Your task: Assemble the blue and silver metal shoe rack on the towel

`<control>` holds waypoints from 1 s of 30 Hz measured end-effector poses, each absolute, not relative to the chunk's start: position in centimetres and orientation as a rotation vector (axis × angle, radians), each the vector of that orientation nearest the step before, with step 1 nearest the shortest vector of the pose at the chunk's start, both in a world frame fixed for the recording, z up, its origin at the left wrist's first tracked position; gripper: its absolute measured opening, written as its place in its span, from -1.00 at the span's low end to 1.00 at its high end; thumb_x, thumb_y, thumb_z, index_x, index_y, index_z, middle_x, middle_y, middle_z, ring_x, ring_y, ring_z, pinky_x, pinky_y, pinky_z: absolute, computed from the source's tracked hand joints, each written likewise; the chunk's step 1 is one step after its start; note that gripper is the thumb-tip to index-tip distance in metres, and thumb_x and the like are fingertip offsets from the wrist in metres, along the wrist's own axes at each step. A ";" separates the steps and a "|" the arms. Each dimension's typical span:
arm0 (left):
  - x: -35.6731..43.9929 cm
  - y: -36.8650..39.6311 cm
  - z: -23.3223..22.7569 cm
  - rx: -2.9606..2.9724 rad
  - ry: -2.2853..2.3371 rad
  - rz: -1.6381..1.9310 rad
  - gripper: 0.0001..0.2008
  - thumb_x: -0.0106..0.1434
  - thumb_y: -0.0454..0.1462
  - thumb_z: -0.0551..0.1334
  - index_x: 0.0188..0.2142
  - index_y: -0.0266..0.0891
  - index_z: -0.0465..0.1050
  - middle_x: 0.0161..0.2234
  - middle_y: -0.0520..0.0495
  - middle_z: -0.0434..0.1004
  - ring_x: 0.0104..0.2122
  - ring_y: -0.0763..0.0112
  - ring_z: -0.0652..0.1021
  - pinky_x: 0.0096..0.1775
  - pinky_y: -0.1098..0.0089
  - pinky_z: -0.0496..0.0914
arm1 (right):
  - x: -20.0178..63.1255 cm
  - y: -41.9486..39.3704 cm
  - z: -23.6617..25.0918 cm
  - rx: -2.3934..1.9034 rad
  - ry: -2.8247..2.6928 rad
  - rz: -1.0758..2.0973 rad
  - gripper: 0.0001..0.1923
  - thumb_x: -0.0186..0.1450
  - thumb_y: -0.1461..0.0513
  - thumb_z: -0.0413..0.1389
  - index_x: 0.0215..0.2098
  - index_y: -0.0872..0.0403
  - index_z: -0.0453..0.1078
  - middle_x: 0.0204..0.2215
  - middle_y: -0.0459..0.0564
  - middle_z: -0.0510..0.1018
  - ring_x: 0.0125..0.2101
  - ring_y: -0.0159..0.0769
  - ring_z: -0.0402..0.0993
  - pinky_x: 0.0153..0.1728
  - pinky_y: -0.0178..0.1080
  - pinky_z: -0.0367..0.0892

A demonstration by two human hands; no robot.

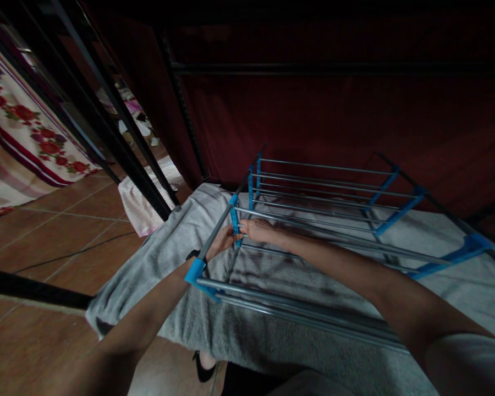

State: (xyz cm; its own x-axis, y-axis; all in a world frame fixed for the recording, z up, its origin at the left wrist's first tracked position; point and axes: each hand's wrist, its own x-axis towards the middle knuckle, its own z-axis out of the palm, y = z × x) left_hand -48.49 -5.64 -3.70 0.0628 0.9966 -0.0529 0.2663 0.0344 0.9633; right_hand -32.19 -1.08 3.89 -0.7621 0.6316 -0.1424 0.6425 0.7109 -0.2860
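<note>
A metal rack [322, 250] of grey tubes with blue plastic connectors lies on a grey blanket [181, 220]. Both hands meet at an upright blue connector [235, 217] near the rack's left end. My left hand [223, 240] reaches in under the left side tube, its fingers closed around the lower part of that connector. From the right, my right hand [256, 229] comes between the tubes and pinches at the same connector, where a tube end joins it. Just what the right fingertips hold is too small to make out. A dark band circles my left wrist.
Behind the rack hangs a dark red cloth [334, 115] with a dark bar across it. Dark metal posts [119, 126] stand at the left. Beyond them are a floral cloth [37, 132], a striped cloth [140, 203] and a cable on the tiled floor [66, 247].
</note>
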 end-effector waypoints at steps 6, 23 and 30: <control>-48.7 -5.8 -3.9 1.435 1.363 1.041 -0.64 0.00 -0.05 0.44 -0.26 -0.11 0.46 -0.44 -0.03 0.51 -0.22 0.12 0.47 -0.05 0.11 0.35 | -32.1 -0.5 4.9 1.042 2.893 -0.567 -0.68 0.47 0.12 -0.10 0.02 0.00 0.41 -0.03 0.00 0.58 -0.09 -0.24 0.52 -0.22 -0.33 0.32; -48.6 -5.8 -3.8 1.432 1.323 1.052 -0.63 0.00 -0.11 0.40 -0.22 -0.19 0.45 -0.36 -0.05 0.52 -0.20 0.11 0.47 -0.01 0.08 0.33 | -31.7 -0.8 4.5 0.982 2.932 -0.484 -0.69 0.47 0.11 -0.09 -0.02 0.03 0.43 -0.15 0.03 0.61 -0.17 -0.24 0.52 -0.30 -0.34 0.24; -48.7 -5.6 -4.1 1.427 1.300 1.052 -0.64 0.00 -0.12 0.42 -0.24 -0.18 0.45 -0.37 -0.06 0.54 -0.17 0.08 0.48 -0.02 0.07 0.34 | -31.7 -0.5 4.7 0.989 2.921 -0.578 -0.69 0.46 0.11 -0.10 -0.02 0.01 0.43 -0.10 0.00 0.60 -0.13 -0.23 0.52 -0.27 -0.34 0.28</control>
State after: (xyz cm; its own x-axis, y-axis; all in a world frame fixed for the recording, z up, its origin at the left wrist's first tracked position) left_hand -48.71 -5.61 -4.14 0.0820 0.9965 0.0143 0.2219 -0.0323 0.9745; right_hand -31.72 -0.54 4.66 -0.8011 0.5863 -0.1202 0.5879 0.7332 -0.3417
